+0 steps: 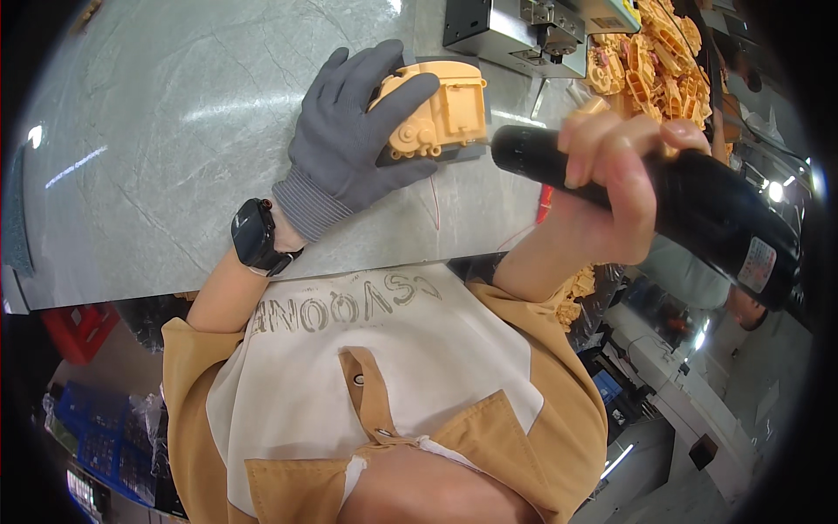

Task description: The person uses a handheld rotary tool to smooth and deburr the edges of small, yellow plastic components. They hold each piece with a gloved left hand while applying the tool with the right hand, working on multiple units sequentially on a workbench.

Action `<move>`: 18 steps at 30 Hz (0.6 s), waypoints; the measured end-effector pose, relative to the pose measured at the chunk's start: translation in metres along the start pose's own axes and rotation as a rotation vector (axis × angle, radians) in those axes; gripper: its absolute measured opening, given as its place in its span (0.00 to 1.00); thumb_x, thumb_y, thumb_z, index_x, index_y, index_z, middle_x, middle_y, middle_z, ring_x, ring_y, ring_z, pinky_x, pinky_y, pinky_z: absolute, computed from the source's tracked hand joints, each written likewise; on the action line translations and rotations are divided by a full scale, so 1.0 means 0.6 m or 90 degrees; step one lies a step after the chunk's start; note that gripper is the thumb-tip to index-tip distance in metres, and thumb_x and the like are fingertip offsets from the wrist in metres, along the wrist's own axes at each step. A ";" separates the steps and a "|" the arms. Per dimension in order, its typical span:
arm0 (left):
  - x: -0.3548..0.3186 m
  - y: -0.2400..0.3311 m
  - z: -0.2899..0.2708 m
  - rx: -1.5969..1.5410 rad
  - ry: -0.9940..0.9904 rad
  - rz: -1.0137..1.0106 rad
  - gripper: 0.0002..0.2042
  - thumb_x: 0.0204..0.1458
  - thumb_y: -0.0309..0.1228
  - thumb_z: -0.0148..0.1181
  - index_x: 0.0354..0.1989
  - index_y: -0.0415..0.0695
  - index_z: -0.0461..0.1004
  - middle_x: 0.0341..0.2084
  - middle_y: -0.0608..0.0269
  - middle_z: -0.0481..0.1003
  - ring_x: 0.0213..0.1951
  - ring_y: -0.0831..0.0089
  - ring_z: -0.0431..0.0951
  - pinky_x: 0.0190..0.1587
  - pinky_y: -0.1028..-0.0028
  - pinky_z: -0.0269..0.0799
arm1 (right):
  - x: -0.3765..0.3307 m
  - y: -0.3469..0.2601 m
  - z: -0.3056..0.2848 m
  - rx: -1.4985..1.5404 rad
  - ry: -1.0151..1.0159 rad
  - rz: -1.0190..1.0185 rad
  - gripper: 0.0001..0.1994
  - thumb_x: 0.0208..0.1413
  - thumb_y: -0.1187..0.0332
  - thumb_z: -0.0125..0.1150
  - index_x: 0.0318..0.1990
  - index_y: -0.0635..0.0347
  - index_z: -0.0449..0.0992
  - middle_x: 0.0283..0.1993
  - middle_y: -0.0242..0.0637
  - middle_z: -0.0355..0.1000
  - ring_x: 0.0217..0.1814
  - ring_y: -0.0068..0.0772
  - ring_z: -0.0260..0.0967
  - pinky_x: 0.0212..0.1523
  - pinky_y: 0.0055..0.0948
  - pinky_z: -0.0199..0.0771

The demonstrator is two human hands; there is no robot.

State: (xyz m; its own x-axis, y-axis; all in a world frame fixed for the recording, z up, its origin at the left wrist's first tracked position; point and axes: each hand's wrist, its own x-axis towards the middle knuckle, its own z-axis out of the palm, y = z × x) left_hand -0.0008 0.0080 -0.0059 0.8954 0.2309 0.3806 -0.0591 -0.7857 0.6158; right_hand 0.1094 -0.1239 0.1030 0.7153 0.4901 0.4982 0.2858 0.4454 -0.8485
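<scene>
An orange moulded plastic housing (pixel 458 109) sits on a dark block-like fixture (pixel 467 152) at the table's far middle. My left hand (pixel 353 122), in a grey knitted glove, grips the housing from its left, one finger lying across its top. Wrapped in my bare right hand (pixel 615 166) is a black electric screwdriver (pixel 716 210), held nearly level. Its narrow front end points left at the housing's lower right corner. A thin bit seems to reach that corner; whether it touches a screw is too small to tell.
A metal machine (pixel 515 35) stands beyond the housing. Many similar orange parts (pixel 650 65) are heaped at the far right. A red-handled object (pixel 545 203) lies under my right forearm. The grey marbled table (pixel 175 175) spreads to the left. Blue crates (pixel 96 437) are at the lower left.
</scene>
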 end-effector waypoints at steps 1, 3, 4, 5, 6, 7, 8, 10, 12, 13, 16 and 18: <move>0.000 0.000 0.000 -0.004 0.000 0.000 0.37 0.27 0.42 0.69 0.53 0.53 0.62 0.53 0.53 0.58 0.53 0.57 0.61 0.57 0.57 0.54 | 0.000 -0.001 0.003 -0.008 0.006 0.002 0.20 0.41 0.81 0.52 0.43 0.65 0.53 0.16 0.37 0.62 0.15 0.27 0.58 0.21 0.31 0.65; 0.000 -0.001 0.000 -0.003 0.002 0.000 0.37 0.28 0.41 0.69 0.53 0.53 0.63 0.52 0.53 0.59 0.53 0.57 0.61 0.57 0.58 0.55 | -0.001 -0.001 0.007 -0.018 0.013 0.004 0.20 0.41 0.81 0.52 0.43 0.65 0.53 0.16 0.36 0.62 0.15 0.27 0.58 0.21 0.31 0.65; 0.001 -0.002 0.000 0.000 0.004 0.002 0.37 0.28 0.41 0.69 0.53 0.54 0.63 0.52 0.53 0.59 0.53 0.57 0.61 0.56 0.58 0.56 | -0.001 -0.001 0.009 -0.021 0.015 0.004 0.20 0.41 0.82 0.52 0.43 0.65 0.53 0.16 0.36 0.62 0.15 0.27 0.59 0.21 0.31 0.65; 0.001 -0.002 0.000 0.004 0.007 0.003 0.36 0.28 0.41 0.69 0.52 0.54 0.63 0.51 0.54 0.59 0.52 0.57 0.61 0.56 0.59 0.56 | -0.001 0.000 0.010 -0.025 0.017 0.003 0.20 0.41 0.82 0.52 0.43 0.64 0.54 0.15 0.36 0.62 0.15 0.27 0.59 0.22 0.30 0.65; 0.000 -0.002 0.000 0.000 0.011 0.001 0.36 0.28 0.41 0.69 0.52 0.54 0.63 0.51 0.54 0.60 0.52 0.57 0.61 0.56 0.59 0.57 | 0.000 0.000 0.010 -0.023 0.011 0.005 0.20 0.40 0.82 0.52 0.43 0.64 0.54 0.15 0.36 0.62 0.15 0.27 0.59 0.21 0.30 0.65; -0.001 -0.002 0.001 -0.004 0.016 -0.002 0.36 0.28 0.40 0.69 0.52 0.54 0.64 0.50 0.55 0.61 0.52 0.58 0.62 0.55 0.59 0.58 | 0.001 0.001 0.011 -0.021 0.005 0.006 0.21 0.40 0.82 0.52 0.43 0.64 0.54 0.15 0.36 0.62 0.15 0.27 0.59 0.21 0.30 0.65; -0.001 -0.002 0.001 -0.007 0.021 -0.004 0.35 0.28 0.40 0.69 0.52 0.54 0.64 0.49 0.55 0.61 0.51 0.58 0.62 0.55 0.60 0.58 | 0.003 0.002 0.012 -0.019 -0.001 0.008 0.21 0.40 0.83 0.52 0.43 0.64 0.54 0.15 0.36 0.62 0.15 0.27 0.59 0.21 0.29 0.66; -0.002 -0.001 0.000 -0.006 0.017 -0.011 0.35 0.28 0.40 0.69 0.51 0.54 0.65 0.48 0.56 0.62 0.50 0.58 0.62 0.54 0.60 0.59 | 0.003 0.001 0.016 -0.026 0.000 0.004 0.21 0.40 0.83 0.52 0.43 0.64 0.54 0.15 0.36 0.62 0.14 0.27 0.58 0.20 0.29 0.65; -0.003 0.000 0.001 -0.009 0.016 -0.019 0.34 0.28 0.39 0.69 0.51 0.54 0.65 0.46 0.57 0.62 0.50 0.59 0.63 0.54 0.60 0.59 | 0.004 0.001 0.016 -0.032 -0.016 0.002 0.21 0.40 0.83 0.52 0.43 0.64 0.55 0.15 0.36 0.62 0.14 0.27 0.58 0.20 0.28 0.65; -0.003 -0.001 0.002 -0.012 0.016 -0.023 0.34 0.29 0.40 0.69 0.51 0.54 0.65 0.46 0.58 0.63 0.50 0.59 0.63 0.54 0.59 0.59 | 0.005 0.002 0.012 -0.034 -0.033 0.001 0.21 0.40 0.84 0.52 0.43 0.64 0.55 0.15 0.36 0.61 0.14 0.27 0.58 0.19 0.28 0.65; -0.003 -0.002 0.003 -0.009 0.007 -0.026 0.34 0.29 0.40 0.69 0.52 0.55 0.65 0.44 0.59 0.63 0.49 0.59 0.63 0.56 0.58 0.58 | 0.002 0.006 0.016 -0.028 -0.016 -0.001 0.21 0.40 0.84 0.52 0.43 0.64 0.55 0.15 0.36 0.61 0.13 0.27 0.58 0.18 0.28 0.64; -0.001 -0.003 0.002 -0.009 -0.001 -0.029 0.35 0.29 0.40 0.69 0.52 0.55 0.64 0.43 0.59 0.63 0.49 0.60 0.64 0.56 0.57 0.57 | 0.002 0.010 0.018 -0.021 -0.012 -0.006 0.21 0.40 0.84 0.52 0.43 0.64 0.56 0.15 0.36 0.61 0.13 0.27 0.58 0.17 0.28 0.64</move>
State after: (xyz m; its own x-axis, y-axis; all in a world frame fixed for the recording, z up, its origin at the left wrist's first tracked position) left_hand -0.0008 0.0085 -0.0084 0.8980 0.2659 0.3507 -0.0237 -0.7664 0.6419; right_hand 0.1053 -0.1126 0.1004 0.7001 0.5007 0.5091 0.3138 0.4247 -0.8492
